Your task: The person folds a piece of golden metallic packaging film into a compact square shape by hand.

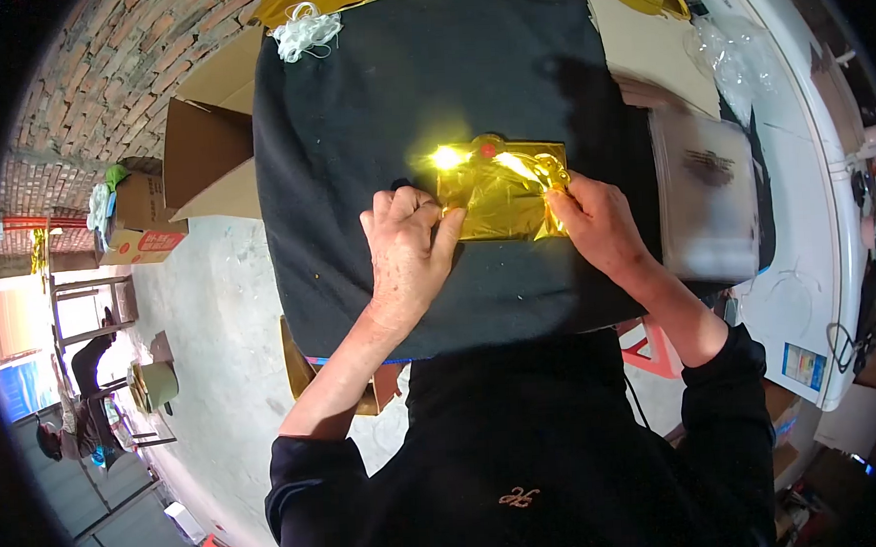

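Observation:
A shiny gold foil packet (498, 198), roughly rectangular, lies on the black cloth (382, 110) in front of me, with a small red dot at its top edge. My left hand (407, 238) pinches its left edge between thumb and curled fingers. At the right edge, my right hand (597, 223) grips the foil with thumb and forefinger. Bright light glares off the packet's upper left corner.
White string (306, 32) lies bundled at the cloth's top left corner. A stack of clear plastic bags (706, 198) is at the right. Open cardboard boxes (208, 152) stand left of the table. Another person (88, 421) sits at the far left.

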Demonstrator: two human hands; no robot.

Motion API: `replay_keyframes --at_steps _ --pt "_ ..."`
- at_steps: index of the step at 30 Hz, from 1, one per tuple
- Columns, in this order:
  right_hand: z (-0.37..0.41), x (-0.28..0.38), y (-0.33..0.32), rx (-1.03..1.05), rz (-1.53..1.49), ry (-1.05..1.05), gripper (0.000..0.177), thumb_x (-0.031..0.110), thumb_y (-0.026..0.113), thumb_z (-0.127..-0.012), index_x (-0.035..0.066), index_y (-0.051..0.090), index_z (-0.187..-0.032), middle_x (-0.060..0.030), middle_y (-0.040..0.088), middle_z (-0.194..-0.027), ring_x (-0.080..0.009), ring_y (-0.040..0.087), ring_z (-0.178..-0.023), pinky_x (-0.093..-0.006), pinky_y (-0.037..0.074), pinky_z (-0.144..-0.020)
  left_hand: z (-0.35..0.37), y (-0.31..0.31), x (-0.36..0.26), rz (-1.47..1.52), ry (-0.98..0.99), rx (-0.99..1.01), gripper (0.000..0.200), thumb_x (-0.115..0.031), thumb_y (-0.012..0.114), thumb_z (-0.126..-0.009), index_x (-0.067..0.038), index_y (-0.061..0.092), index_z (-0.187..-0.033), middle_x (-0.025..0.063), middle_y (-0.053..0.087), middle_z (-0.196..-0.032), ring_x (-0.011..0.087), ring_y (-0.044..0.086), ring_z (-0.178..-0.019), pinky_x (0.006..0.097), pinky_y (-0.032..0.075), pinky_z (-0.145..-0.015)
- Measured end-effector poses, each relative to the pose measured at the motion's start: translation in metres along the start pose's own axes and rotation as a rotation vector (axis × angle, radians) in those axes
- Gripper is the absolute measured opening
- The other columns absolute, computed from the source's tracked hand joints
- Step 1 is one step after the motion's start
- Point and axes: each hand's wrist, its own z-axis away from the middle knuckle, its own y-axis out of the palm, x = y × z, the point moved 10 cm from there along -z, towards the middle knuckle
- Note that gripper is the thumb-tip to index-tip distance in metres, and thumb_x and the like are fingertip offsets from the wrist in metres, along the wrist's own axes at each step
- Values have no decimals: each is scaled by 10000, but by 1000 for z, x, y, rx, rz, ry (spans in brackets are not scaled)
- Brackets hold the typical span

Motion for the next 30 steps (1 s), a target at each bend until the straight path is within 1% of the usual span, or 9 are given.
replay_keyframes --at_steps 5,8,11,12,14,16,21,26,30 --pt "-4 -5 2 23 -2 18 314 247 676 -987 4 598 -804 -230 669 -751 -454 685 -736 -544 523 -649 -3 0 -1 -73 -3 -16 223 -197 803 -922 -21 738 -802 52 645 -878 268 538 -883 403 383 -812" --pt "-5 -7 3 37 -6 18 317 247 673 -988 3 598 -801 -231 669 -754 -454 687 -742 -545 523 -651 -3 -3 5 -93 -63 44 190 -199 796 -918 -29 711 -919 83 649 -964 294 551 -920 425 394 -833" --pt "-7 -5 3 59 -15 36 323 241 665 -991 2 586 -788 -232 664 -745 -455 685 -731 -545 522 -651 -4 -24 -16 -95 43 -117 263 -204 786 -913 -42 657 -1077 131 644 -1106 328 567 -979 442 407 -871" --pt "-7 -4 2 56 -10 31 325 238 661 -992 1 581 -783 -232 662 -741 -455 685 -727 -545 522 -650 -2 -23 -27 -81 133 -87 371 -205 777 -904 -47 614 -1199 173 612 -1276 364 581 -1132 476 430 -971" --pt "-8 -3 3 54 -1 15 331 232 654 -993 -1 571 -773 -232 658 -733 -455 685 -717 -544 523 -649 0 -7 -52 17 324 41 467 -260 778 -909 -37 622 -1289 197 589 -1411 394 534 -1342 513 412 -1114" --pt "-8 -3 5 31 -24 -3 332 228 652 -991 0 564 -766 -231 654 -722 -453 685 -708 -541 522 -646 7 24 -67 -130 412 305 767 -541 664 -953 -90 513 -1556 212 412 -1650 406 325 -1575 549 265 -1285" --pt "-8 -6 5 56 -51 -3 314 225 652 -987 5 564 -780 -228 656 -733 -448 682 -698 -536 525 -637 10 48 -60 -158 430 411 874 -746 492 -974 -153 446 -1615 213 312 -1706 405 253 -1603 567 181 -1318" --pt "-8 -9 6 54 -30 -55 273 207 656 -996 3 588 -828 -217 676 -771 -430 682 -672 -498 534 -604 9 53 -57 -139 387 437 907 -753 535 -947 -173 418 -1634 250 296 -1702 439 235 -1604 589 176 -1314" --pt "-4 -6 4 157 -241 32 228 195 672 -1023 -6 613 -933 -176 695 -792 -296 703 -646 -412 541 -586 9 54 -56 -136 366 453 923 -739 577 -931 -177 406 -1644 253 289 -1705 465 232 -1597 597 192 -1306"
